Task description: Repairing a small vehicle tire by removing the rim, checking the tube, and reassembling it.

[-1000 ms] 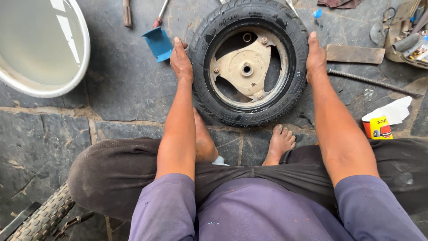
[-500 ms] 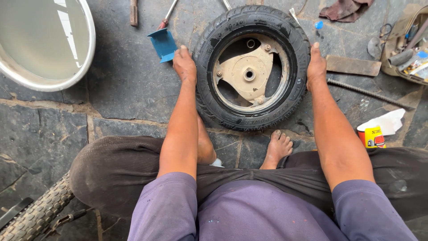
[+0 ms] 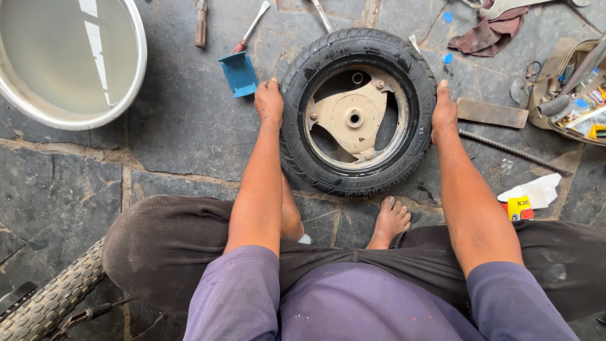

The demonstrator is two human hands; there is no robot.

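Note:
A small black tyre [image 3: 357,52] on a beige three-spoke wheel hub [image 3: 352,117] lies flat on the dark stone floor in front of me. My left hand [image 3: 269,101] grips the tyre's left sidewall. My right hand [image 3: 444,108] presses on its right sidewall, fingers wrapped over the tread. I squat behind it, with one bare foot [image 3: 389,221] just short of the tyre's near edge.
A large white basin of water [image 3: 66,60] sits at the upper left. A blue bracket [image 3: 238,74] and a screwdriver [image 3: 251,28] lie left of the tyre. A metal bar [image 3: 492,113], rod, rag, tool bag [image 3: 571,95] and small yellow box [image 3: 520,208] lie right. Another knobbly tyre [image 3: 50,299] is at lower left.
Both hands stay on the tyre's sides. The tyre and the floor sit slightly lower in view; the hub looks turned a little.

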